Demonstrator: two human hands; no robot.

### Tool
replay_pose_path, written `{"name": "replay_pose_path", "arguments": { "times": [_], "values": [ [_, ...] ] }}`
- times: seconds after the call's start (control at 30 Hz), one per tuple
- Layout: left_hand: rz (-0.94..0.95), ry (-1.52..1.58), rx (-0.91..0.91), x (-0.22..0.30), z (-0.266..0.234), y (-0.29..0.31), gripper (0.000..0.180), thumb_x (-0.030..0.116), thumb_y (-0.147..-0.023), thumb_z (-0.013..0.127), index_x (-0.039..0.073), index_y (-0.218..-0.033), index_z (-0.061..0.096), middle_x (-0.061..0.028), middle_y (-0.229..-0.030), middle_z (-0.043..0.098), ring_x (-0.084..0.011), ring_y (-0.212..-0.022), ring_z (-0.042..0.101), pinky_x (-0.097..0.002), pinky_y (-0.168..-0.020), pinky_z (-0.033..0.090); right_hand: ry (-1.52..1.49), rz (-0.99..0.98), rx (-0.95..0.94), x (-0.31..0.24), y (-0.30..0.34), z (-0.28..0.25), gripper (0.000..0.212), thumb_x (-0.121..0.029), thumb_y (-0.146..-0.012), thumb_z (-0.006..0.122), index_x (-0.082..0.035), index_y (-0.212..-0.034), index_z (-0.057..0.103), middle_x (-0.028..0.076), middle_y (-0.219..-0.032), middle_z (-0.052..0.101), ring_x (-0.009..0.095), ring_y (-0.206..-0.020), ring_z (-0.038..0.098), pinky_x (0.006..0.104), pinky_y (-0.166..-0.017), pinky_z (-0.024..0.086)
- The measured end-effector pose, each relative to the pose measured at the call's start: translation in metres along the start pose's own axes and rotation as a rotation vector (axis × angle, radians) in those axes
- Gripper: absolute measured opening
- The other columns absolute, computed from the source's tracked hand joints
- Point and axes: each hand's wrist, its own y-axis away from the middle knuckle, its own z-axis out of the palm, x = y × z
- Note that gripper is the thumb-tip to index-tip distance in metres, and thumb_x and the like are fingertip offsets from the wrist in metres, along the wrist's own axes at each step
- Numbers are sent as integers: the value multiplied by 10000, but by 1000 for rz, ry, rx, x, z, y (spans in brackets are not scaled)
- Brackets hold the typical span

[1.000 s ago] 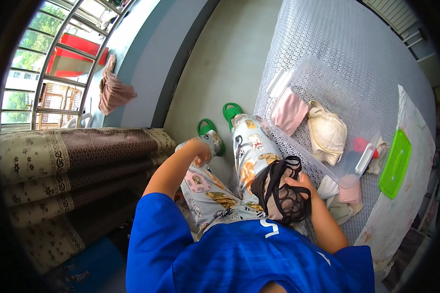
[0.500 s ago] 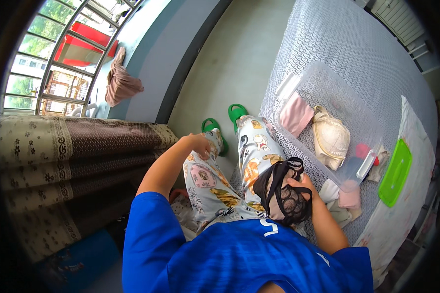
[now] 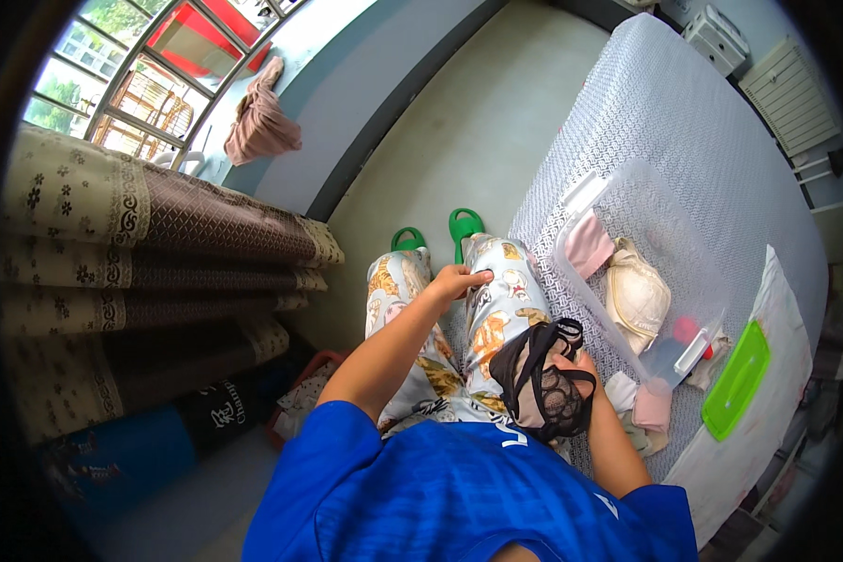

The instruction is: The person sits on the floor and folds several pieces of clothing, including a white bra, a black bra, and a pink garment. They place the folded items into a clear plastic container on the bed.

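Note:
My right hand (image 3: 579, 363) is closed on a black and beige lace bra (image 3: 545, 375), holding it over my right thigh with the straps bunched on top. My left hand (image 3: 461, 281) holds nothing, its fingers loosely stretched toward the right knee of my patterned trousers (image 3: 498, 314). Right of my legs, a clear plastic box (image 3: 679, 211) rests on the bed. Inside it are a folded pink cloth (image 3: 588, 245), a cream bra (image 3: 639, 295) and a small red item (image 3: 687, 330). Small folded clothes (image 3: 651, 407) lie by the box's near end.
A bright green flat panel (image 3: 735, 379) lies on a pale cloth (image 3: 759, 459) at the bed's right. The patterned bedspread (image 3: 646, 103) stretches away behind the box. At left hang brown curtains (image 3: 192, 211) beside a barred window (image 3: 159, 89). Green slippers (image 3: 465, 223) are on my feet.
My left hand has swung right from beside my left knee to my right knee. My right hand still grips the black bra. The view has turned somewhat.

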Motion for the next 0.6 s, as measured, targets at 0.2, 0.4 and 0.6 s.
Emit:
{"name": "replay_pose_path", "arguments": {
  "times": [0.2, 0.4, 0.6],
  "values": [
    [122, 132, 86, 1, 9, 18, 325, 314, -767, 779, 65, -900, 618, 0, -784, 618, -96, -700, 556, -248, -684, 449, 22, -31, 1, -13, 1, 15, 299, -92, -885, 606, -6, -1168, 566, 33, -1058, 627, 127, -925, 596, 290, -811, 494],
    [-147, 539, 49, -36, 26, 1, 430, 433, -842, 663, 28, -985, 636, -39, -715, 617, -140, -565, 531, -290, -512, 409, 7, -121, 65, -13, 7, 14, 268, -89, -882, 610, -9, -1137, 580, 33, -1018, 634, 117, -903, 596, 272, -799, 492],
    [20, 529, 123, -55, 16, 0, 244, 271, -852, 670, 56, -962, 638, -7, -771, 642, -108, -593, 571, -244, -557, 448, 11, -241, 97, -50, 10, 59, 255, -79, -872, 620, -10, -1116, 591, 21, -1045, 629, 112, -931, 584, 275, -847, 470]
  ]
}}
